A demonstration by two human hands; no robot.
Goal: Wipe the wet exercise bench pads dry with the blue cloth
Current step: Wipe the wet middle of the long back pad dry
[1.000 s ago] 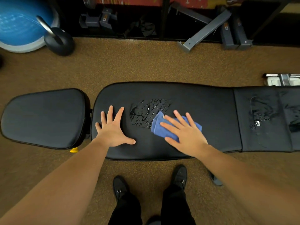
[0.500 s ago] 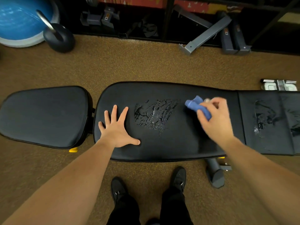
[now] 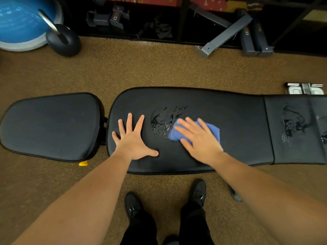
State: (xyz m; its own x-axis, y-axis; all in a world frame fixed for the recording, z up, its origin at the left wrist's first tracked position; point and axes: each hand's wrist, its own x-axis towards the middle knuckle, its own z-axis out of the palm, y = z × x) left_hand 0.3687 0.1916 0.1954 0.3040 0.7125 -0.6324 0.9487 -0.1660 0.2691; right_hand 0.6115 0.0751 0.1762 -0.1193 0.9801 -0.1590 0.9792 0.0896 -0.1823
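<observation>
Lying flat on the long black bench pad, the blue cloth sits under the right hand, whose straight fingers press it beside the water drops. The left hand rests spread flat nearby.

Mid-frame, the right hand presses the blue cloth flat on the long pad, beside beaded water; the left hand lies spread alongside.
</observation>
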